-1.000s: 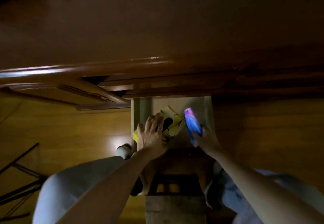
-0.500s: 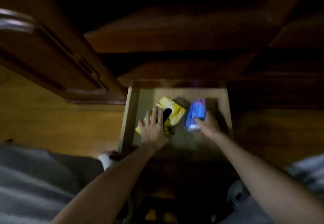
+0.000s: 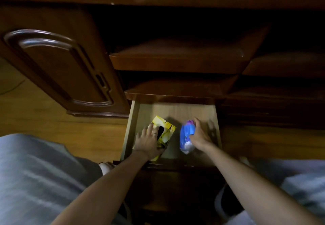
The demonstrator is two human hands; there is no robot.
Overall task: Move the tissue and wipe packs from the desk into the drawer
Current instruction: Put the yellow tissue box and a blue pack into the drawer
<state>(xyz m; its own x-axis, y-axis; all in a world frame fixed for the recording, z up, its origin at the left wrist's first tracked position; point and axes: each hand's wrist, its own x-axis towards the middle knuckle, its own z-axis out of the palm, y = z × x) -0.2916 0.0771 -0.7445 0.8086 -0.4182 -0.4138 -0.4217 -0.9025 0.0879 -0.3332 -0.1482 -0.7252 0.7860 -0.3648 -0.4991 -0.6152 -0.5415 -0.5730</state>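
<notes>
A pale wooden drawer (image 3: 177,109) stands pulled out below the dark desk. Inside on the left lies a yellow tissue pack (image 3: 166,130) with a black oval opening. My left hand (image 3: 147,141) rests on top of it with fingers spread flat. To its right lies a blue and purple wipe pack (image 3: 186,135) with a white end toward me. My right hand (image 3: 199,136) holds that pack from its right side, thumb and fingers curled round it.
A dark cabinet door (image 3: 58,70) hangs open at the left. Two closed drawer fronts (image 3: 175,63) jut out above the open drawer. More dark drawers (image 3: 281,87) stand at the right. Yellow wood floor (image 3: 70,129) and my grey-clad knees frame the drawer.
My view has tilted up, showing more of the desk front. Both packs have gone down onto the drawer floor; the blue pack moved from upright to lying flat.
</notes>
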